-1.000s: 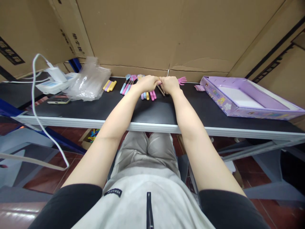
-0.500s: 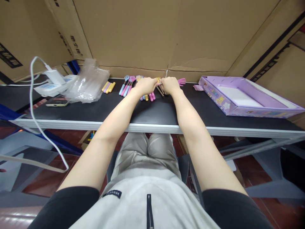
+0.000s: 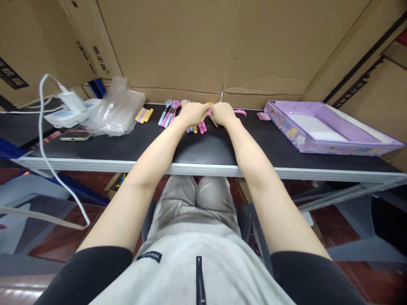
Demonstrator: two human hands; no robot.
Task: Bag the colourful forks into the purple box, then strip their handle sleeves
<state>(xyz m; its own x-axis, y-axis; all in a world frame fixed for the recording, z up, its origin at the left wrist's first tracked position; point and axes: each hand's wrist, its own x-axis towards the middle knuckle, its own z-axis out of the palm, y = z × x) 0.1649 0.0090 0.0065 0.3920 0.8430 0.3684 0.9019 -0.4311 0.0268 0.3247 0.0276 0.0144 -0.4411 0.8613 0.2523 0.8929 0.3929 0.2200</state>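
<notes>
My left hand (image 3: 192, 113) and my right hand (image 3: 222, 113) meet at the far side of the black table (image 3: 203, 148), fingers curled and pinched together over a row of small coloured plastic utensils (image 3: 197, 127). Both hands close on one of these small pieces between them, a pink and yellow bit showing at the fingertips. More pink and blue fork-like pieces (image 3: 168, 112) lie just left of my left hand. A pink hand-shaped piece (image 3: 240, 112) lies just right of my right hand.
Yellow and purple handles (image 3: 143, 115) lie farther left. A heap of clear plastic bags (image 3: 117, 110), a white charger with its cable (image 3: 71, 101) and a phone (image 3: 75, 134) sit at the left. An open purple box (image 3: 327, 129) stands at the right. Cardboard walls rise behind.
Both hands have shifted slightly left and closer together. The pink hand-shaped piece at the right is now more covered by my right hand.
</notes>
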